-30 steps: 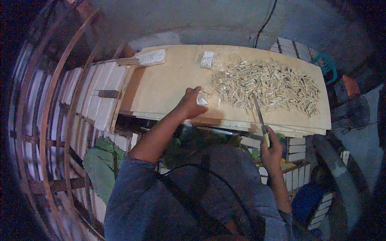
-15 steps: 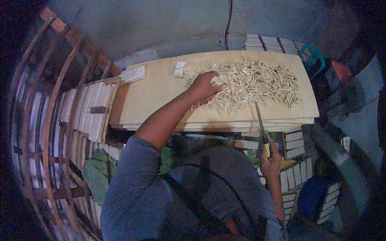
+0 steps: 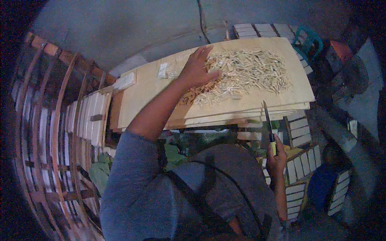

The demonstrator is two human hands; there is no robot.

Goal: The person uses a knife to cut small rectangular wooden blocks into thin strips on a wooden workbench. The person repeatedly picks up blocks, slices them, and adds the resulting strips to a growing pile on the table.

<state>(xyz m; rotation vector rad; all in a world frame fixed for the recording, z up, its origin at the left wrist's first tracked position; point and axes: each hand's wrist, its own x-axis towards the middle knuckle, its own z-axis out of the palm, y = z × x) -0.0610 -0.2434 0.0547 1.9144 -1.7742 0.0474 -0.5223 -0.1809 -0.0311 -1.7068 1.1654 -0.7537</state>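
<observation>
Here, a pile (image 3: 257,70) of pale pieces lies on the table (image 3: 138,100). At the pile's left end the left hand (image 3: 198,66) spreads wide, any hold unclear; nearer, the right hand (image 3: 277,154) grips a knife (image 3: 268,120). The table extends left of the pile, near edge close, wall (image 3: 132,32) behind.

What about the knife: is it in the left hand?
No, the right hand holds the knife, while the left hand is at the pile of pieces.

Site type: apparent workshop. A wooden rack (image 3: 55,120) stands at 9 o'clock, a board (image 3: 136,96) heaped with short pieces (image 3: 259,72) at 12 o'clock, white blocks (image 3: 304,162) at 4 o'clock.
</observation>
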